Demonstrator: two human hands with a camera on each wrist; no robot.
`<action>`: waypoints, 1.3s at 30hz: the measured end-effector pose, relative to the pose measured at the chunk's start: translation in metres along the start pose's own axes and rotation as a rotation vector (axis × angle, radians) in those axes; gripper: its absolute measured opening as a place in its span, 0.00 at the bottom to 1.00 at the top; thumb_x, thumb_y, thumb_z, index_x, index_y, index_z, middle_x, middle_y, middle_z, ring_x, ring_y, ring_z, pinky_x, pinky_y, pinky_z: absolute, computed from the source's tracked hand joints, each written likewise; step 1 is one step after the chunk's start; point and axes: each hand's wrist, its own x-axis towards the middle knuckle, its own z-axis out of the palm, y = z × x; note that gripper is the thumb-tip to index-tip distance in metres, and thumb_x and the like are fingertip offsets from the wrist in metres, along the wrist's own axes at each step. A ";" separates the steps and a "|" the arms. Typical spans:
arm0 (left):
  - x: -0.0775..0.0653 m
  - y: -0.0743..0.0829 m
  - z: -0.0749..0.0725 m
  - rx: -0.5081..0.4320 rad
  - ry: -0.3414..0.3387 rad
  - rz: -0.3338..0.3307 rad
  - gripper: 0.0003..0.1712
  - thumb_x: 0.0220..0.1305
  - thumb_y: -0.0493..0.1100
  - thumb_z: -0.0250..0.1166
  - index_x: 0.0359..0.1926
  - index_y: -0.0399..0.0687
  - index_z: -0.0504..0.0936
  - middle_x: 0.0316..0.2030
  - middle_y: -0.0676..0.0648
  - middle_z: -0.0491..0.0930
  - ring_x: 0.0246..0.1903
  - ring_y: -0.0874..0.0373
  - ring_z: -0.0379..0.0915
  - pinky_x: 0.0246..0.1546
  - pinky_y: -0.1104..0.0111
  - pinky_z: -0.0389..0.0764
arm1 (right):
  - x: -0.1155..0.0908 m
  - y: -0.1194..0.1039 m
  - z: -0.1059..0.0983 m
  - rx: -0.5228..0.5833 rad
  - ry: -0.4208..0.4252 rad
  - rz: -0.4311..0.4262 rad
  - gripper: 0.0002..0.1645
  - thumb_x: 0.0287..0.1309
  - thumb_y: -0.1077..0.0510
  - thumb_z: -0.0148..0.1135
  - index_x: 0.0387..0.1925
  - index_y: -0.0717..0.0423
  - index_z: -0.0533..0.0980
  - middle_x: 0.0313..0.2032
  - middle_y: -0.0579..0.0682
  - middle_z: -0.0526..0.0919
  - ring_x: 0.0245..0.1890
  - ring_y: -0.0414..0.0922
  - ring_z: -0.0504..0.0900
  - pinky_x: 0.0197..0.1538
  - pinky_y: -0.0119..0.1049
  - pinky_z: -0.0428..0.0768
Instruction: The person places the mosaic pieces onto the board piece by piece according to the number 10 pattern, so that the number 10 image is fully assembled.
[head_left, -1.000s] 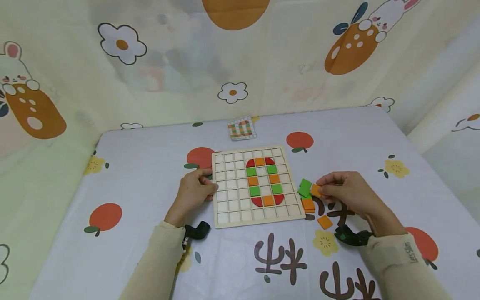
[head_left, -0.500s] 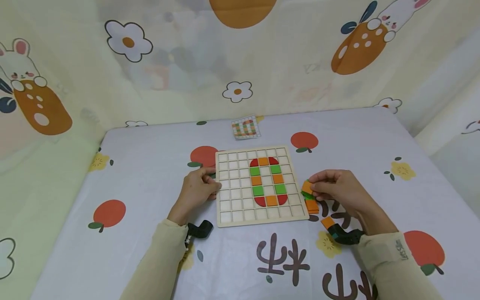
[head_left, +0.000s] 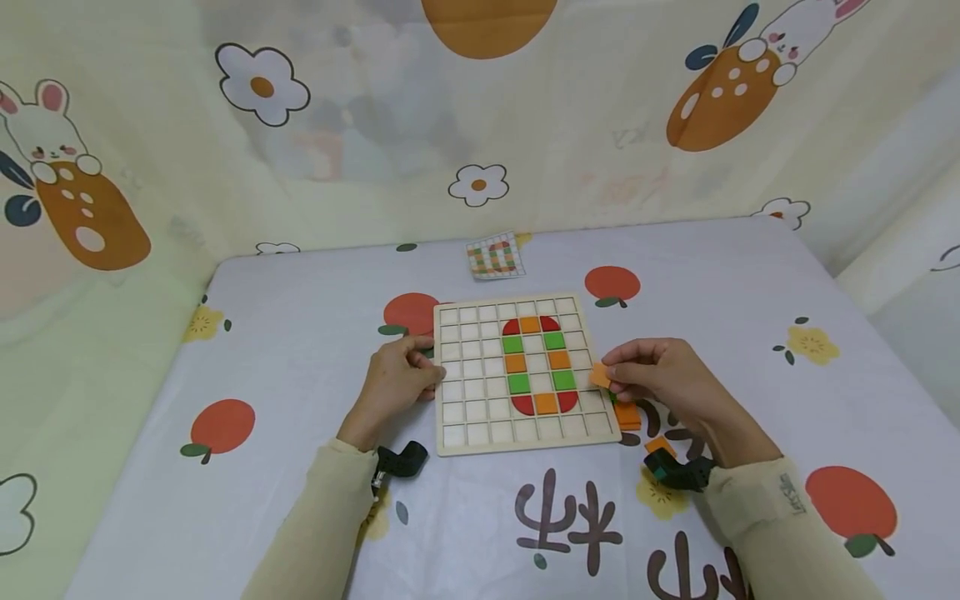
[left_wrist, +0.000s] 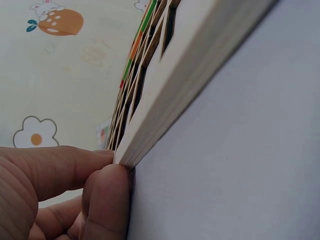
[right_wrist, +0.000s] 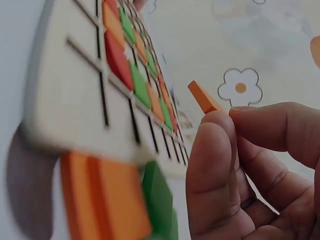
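A pale wooden grid board (head_left: pixel 463 390) lies on the table, with red, green and orange pieces set in its cells as an upright rounded ring. At its left edge my left hand (head_left: pixel 392 382) pinches the rim; the left wrist view shows thumb and finger meeting on the wooden edge (left_wrist: pixel 150 117). My right hand (head_left: pixel 663 375) pinches an orange square tile (head_left: pixel 599 375) between thumb and finger, over the board's right edge. In the right wrist view that tile (right_wrist: pixel 201 97) is tilted and apart from the board. Green tiles (right_wrist: pixel 157 192) beneath the hand are mostly hidden in the head view.
Stacked orange tiles (head_left: pixel 628 416) lie against the board's lower right edge. Another orange tile (head_left: pixel 660 447) lies nearer, partly behind the right wrist's black camera (head_left: pixel 678 469). Behind the board is a small card (head_left: pixel 495 257) printted with a coloured grid pattern. A patterned cloth covers the table.
My right hand has moved left with the orange tile, from beside the green tiles, across them, to the board's right edge. The left hand stays at the board's left rim.
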 end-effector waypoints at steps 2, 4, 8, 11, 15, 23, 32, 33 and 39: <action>0.000 0.000 0.000 -0.005 0.002 -0.002 0.29 0.62 0.31 0.72 0.64 0.36 0.79 0.32 0.44 0.80 0.21 0.59 0.79 0.25 0.70 0.86 | 0.004 -0.006 0.004 0.015 -0.014 0.007 0.20 0.70 0.59 0.66 0.54 0.72 0.78 0.38 0.54 0.86 0.34 0.45 0.86 0.43 0.34 0.89; 0.000 0.000 -0.001 -0.009 0.000 0.000 0.28 0.62 0.31 0.71 0.64 0.37 0.79 0.32 0.44 0.80 0.22 0.59 0.79 0.25 0.70 0.86 | 0.009 -0.013 0.009 0.025 -0.026 0.014 0.20 0.71 0.58 0.66 0.54 0.71 0.78 0.38 0.54 0.86 0.34 0.45 0.86 0.43 0.34 0.89; 0.000 0.000 -0.001 -0.016 0.000 0.002 0.28 0.62 0.31 0.71 0.64 0.38 0.80 0.32 0.44 0.80 0.22 0.59 0.79 0.26 0.69 0.87 | 0.024 -0.027 0.021 0.037 -0.050 0.018 0.18 0.71 0.59 0.65 0.53 0.70 0.78 0.40 0.55 0.86 0.34 0.46 0.87 0.44 0.34 0.89; 0.000 0.001 -0.002 -0.014 0.004 0.006 0.28 0.62 0.30 0.71 0.64 0.37 0.80 0.32 0.44 0.80 0.22 0.59 0.79 0.26 0.69 0.87 | 0.038 -0.035 0.031 0.053 -0.078 0.017 0.16 0.71 0.60 0.63 0.52 0.69 0.79 0.40 0.56 0.86 0.33 0.46 0.87 0.44 0.34 0.89; 0.000 0.001 -0.002 -0.013 0.006 0.003 0.28 0.61 0.31 0.72 0.64 0.37 0.80 0.32 0.44 0.79 0.22 0.59 0.79 0.25 0.69 0.86 | 0.053 -0.044 0.043 0.085 -0.116 0.033 0.14 0.72 0.60 0.63 0.52 0.67 0.79 0.39 0.56 0.86 0.34 0.46 0.86 0.45 0.35 0.89; 0.001 0.000 -0.001 -0.014 0.006 -0.007 0.27 0.62 0.32 0.72 0.63 0.38 0.80 0.32 0.44 0.80 0.21 0.58 0.80 0.24 0.70 0.86 | 0.075 -0.057 0.061 0.086 -0.168 0.052 0.14 0.71 0.61 0.64 0.51 0.68 0.80 0.41 0.57 0.85 0.35 0.46 0.85 0.45 0.36 0.89; 0.001 0.000 -0.001 -0.003 0.006 -0.009 0.28 0.61 0.32 0.72 0.63 0.37 0.80 0.32 0.44 0.80 0.21 0.58 0.80 0.23 0.70 0.85 | 0.103 -0.076 0.086 0.073 -0.217 0.058 0.12 0.69 0.63 0.65 0.50 0.66 0.82 0.36 0.56 0.87 0.30 0.44 0.87 0.41 0.35 0.89; 0.001 0.000 -0.001 -0.001 0.007 -0.015 0.28 0.61 0.32 0.73 0.63 0.38 0.80 0.32 0.44 0.80 0.21 0.58 0.80 0.23 0.70 0.85 | 0.106 -0.078 0.090 0.071 -0.224 0.058 0.12 0.69 0.64 0.65 0.50 0.67 0.82 0.36 0.56 0.87 0.30 0.45 0.87 0.41 0.35 0.89; 0.001 0.001 -0.002 -0.011 0.002 -0.024 0.28 0.62 0.32 0.73 0.64 0.39 0.80 0.31 0.44 0.79 0.21 0.58 0.79 0.24 0.70 0.85 | 0.119 -0.088 0.109 0.034 -0.237 0.058 0.11 0.70 0.65 0.63 0.49 0.67 0.83 0.35 0.57 0.87 0.29 0.45 0.86 0.40 0.36 0.89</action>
